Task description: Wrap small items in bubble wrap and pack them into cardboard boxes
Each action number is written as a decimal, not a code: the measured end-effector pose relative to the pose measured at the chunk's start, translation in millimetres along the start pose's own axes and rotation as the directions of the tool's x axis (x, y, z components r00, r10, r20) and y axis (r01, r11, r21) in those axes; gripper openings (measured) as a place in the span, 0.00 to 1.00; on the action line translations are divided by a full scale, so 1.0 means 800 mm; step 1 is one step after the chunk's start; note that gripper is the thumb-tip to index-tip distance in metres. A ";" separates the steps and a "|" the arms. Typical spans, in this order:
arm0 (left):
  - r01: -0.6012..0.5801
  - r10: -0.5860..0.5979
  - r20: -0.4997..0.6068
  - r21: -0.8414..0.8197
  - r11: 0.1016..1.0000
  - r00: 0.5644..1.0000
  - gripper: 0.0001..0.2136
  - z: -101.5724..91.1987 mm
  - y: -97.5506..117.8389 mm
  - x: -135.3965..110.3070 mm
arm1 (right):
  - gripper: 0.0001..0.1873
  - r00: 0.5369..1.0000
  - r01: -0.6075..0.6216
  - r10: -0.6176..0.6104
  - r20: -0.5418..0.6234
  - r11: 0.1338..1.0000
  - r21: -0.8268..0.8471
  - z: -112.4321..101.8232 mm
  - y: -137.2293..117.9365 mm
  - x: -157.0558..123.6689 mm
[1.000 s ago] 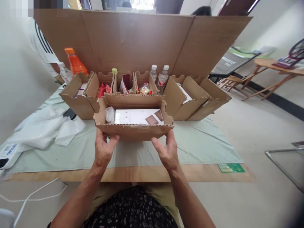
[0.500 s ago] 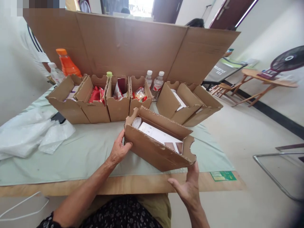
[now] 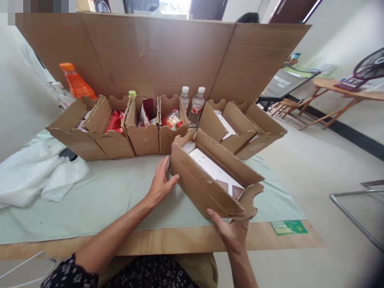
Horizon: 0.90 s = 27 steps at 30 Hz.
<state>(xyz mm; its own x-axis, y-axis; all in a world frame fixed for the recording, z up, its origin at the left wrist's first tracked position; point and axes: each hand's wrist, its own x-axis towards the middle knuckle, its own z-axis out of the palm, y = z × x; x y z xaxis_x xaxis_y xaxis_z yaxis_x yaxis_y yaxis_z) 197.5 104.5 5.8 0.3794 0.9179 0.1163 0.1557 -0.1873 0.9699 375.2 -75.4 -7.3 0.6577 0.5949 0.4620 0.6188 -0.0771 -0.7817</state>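
A narrow open-topped cardboard box [image 3: 207,188] sits at an angle near the table's front edge. Inside it lie a white carton [image 3: 210,166] with brown squares at one end and a clear plastic-looking item [image 3: 189,147]. My left hand [image 3: 162,186] is at the box's left end, thumb against the front panel and fingers along the end. With my right hand [image 3: 232,230] I grip the near right corner from below; the thumb presses the front and the other fingers are mostly hidden underneath.
Several similar cardboard boxes [image 3: 144,140] with packets stand behind, before a tall cardboard panel [image 3: 162,52]. Two water bottles [image 3: 196,106] and an orange bottle [image 3: 78,82] are among them. Crumpled clear plastic [image 3: 27,172] lies left. A fan [image 3: 370,66] stands on a side table.
The held box has shifted right and turned so its right end points more toward me. My right thumb has come onto its front panel. My left hand has followed rightward.
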 end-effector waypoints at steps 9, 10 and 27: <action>-0.182 0.163 0.283 0.044 0.982 0.945 0.37 0.060 -0.007 -0.027 | 0.57 0.982 -0.004 0.012 -0.191 0.999 0.039 0.032 -0.023 0.005; -0.189 0.166 0.313 0.045 0.981 0.935 0.37 0.058 -0.008 -0.028 | 0.57 0.982 0.000 0.005 -0.187 1.000 0.028 0.033 -0.021 0.003; -0.243 0.217 0.382 0.022 0.970 0.899 0.36 0.055 -0.032 -0.015 | 0.60 0.978 0.142 -0.164 -0.131 0.976 -0.163 0.047 -0.005 -0.006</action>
<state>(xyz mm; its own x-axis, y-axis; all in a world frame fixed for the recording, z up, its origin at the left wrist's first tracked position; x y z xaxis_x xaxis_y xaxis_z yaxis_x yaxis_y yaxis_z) 228.8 83.1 -30.0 0.7227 0.6507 0.2331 0.0788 -0.4126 0.9075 353.8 -48.1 -22.2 0.5978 0.4898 0.6346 0.7675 -0.1209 -0.6296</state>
